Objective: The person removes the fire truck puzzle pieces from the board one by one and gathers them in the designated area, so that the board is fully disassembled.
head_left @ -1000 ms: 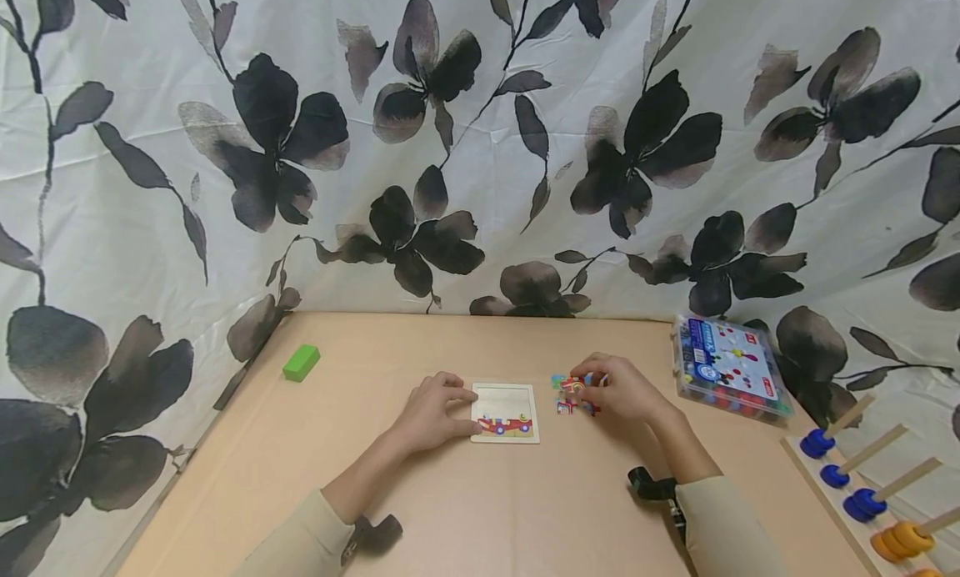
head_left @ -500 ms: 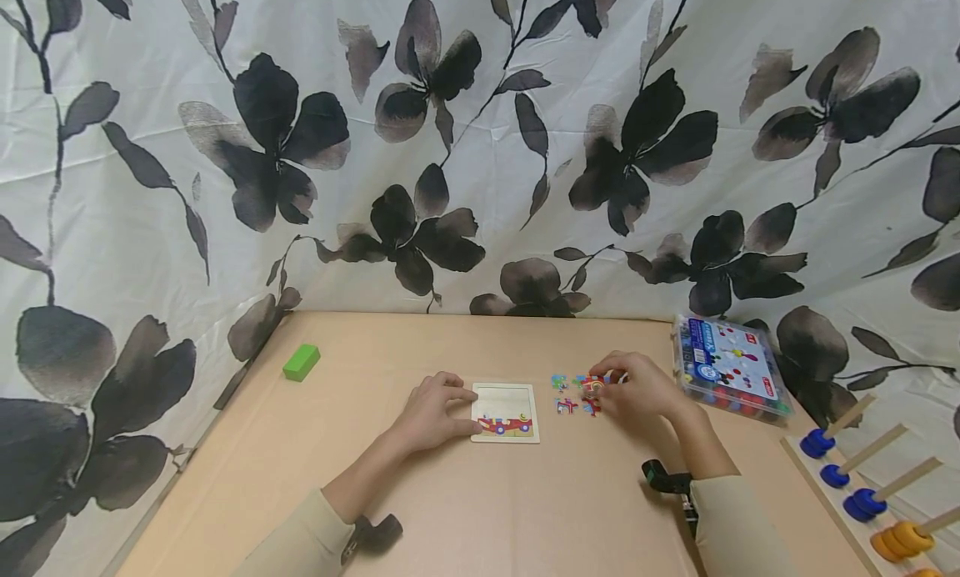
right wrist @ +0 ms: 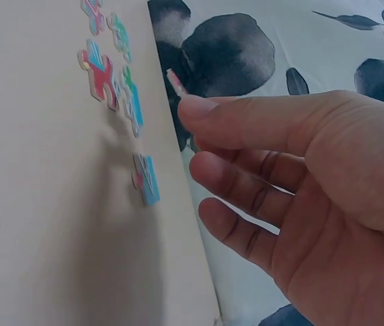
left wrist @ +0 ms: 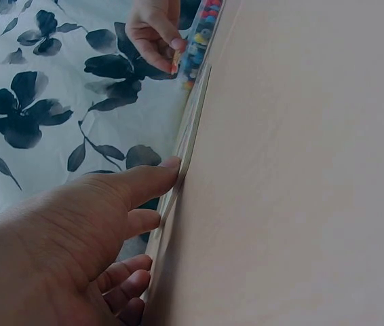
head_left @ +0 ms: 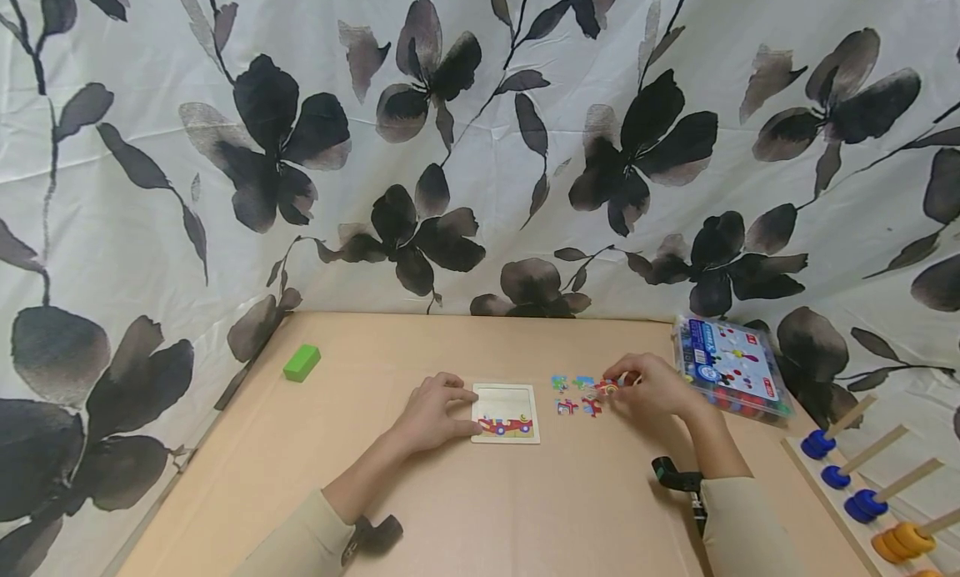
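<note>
My left hand rests at the left edge of a small framed puzzle board, its thumb on the lower corner and fingertips along the upper side. Joined pieces showing a red vehicle fill the board's lower strip; bare wood shows above. In the left wrist view, the thumb touches the pale board edge. My right hand pinches a red jigsaw piece between thumb and finger. Left of that hand, several loose pieces lie on the table, among them a red one and a blue-green one.
A clear plastic case of colourful parts stands at the back right. Nearer on the right is a wooden peg rack with blue and orange rings. A green block lies back left. A floral curtain hangs behind the table.
My right hand has moved to the right with the red jigsaw piece, away from the loose pieces, which show more fully. The left hand and the board have stayed in place.
</note>
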`<state>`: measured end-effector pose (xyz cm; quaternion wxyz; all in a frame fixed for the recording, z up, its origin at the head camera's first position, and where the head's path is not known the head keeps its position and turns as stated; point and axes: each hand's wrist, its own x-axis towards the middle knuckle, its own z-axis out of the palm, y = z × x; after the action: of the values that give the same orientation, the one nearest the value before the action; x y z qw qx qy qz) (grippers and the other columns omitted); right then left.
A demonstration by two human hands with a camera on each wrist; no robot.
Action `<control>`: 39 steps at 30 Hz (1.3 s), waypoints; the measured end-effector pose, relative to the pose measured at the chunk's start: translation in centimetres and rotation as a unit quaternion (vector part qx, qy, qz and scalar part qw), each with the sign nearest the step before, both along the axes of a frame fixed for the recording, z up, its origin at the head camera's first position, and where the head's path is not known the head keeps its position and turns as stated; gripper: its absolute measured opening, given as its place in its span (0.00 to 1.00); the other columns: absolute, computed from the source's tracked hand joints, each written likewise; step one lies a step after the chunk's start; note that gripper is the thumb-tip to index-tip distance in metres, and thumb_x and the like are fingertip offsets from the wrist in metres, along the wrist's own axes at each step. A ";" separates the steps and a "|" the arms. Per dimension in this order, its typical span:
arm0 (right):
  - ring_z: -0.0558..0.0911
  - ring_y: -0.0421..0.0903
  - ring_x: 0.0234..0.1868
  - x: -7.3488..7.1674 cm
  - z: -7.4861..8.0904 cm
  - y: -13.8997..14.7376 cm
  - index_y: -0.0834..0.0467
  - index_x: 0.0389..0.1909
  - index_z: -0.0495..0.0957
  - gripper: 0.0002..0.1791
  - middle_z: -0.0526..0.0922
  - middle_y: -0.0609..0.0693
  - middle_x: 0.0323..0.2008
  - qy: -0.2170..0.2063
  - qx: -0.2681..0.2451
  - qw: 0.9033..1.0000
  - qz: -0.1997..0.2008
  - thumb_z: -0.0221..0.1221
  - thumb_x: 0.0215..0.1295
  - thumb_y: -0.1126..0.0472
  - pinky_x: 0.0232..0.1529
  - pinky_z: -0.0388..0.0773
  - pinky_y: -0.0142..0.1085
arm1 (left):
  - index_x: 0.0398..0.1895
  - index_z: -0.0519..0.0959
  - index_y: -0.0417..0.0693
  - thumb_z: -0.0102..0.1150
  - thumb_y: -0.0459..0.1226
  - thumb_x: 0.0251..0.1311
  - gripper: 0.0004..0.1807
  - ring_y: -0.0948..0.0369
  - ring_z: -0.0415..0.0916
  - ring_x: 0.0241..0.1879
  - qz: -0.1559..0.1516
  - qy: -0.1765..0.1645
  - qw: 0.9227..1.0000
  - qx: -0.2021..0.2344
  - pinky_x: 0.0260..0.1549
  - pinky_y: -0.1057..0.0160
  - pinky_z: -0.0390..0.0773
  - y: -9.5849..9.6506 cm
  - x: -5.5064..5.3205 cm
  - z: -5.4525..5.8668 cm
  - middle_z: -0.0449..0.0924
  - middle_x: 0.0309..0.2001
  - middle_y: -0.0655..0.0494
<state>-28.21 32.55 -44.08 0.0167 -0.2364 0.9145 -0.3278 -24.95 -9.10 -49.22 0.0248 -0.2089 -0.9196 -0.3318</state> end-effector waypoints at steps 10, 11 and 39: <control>0.76 0.46 0.39 0.2 0.3 0.8 0.59 0.46 0.88 0.14 0.86 0.52 0.42 -0.038 0.024 0.999 -0.019 0.71 0.59 0.70 0.40 0.76 0.33 | 0.55 0.88 0.55 0.79 0.54 0.50 0.29 0.47 0.70 0.62 0.002 -0.006 1.000 0.004 0.64 0.42 0.65 -0.1 -0.2 0.1 0.77 0.62 0.50; 0.76 0.46 0.40 0.2 0.3 0.8 0.59 0.46 0.88 0.13 0.86 0.53 0.42 -0.047 0.025 0.998 -0.019 0.71 0.59 0.70 0.40 0.75 0.33 | 0.55 0.88 0.55 0.79 0.54 0.50 0.29 0.47 0.70 0.62 0.002 -0.005 1.000 0.004 0.64 0.42 0.65 -0.1 -0.2 0.1 0.77 0.62 0.50; 0.79 0.48 0.40 0.1 -0.6 1.4 0.63 0.44 0.86 0.12 0.87 0.54 0.40 -0.127 0.029 0.991 0.021 0.73 0.58 0.69 0.40 0.79 0.33 | 0.55 0.88 0.53 0.79 0.53 0.51 0.28 0.48 0.70 0.61 -0.007 0.007 1.000 -0.001 0.63 0.42 0.65 -0.2 -0.1 0.0 0.76 0.62 0.48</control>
<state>-28.06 33.91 -44.64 0.1458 -0.2112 0.9091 -0.3281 -25.09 -9.34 -49.26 0.0285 -0.2174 -0.9183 -0.3295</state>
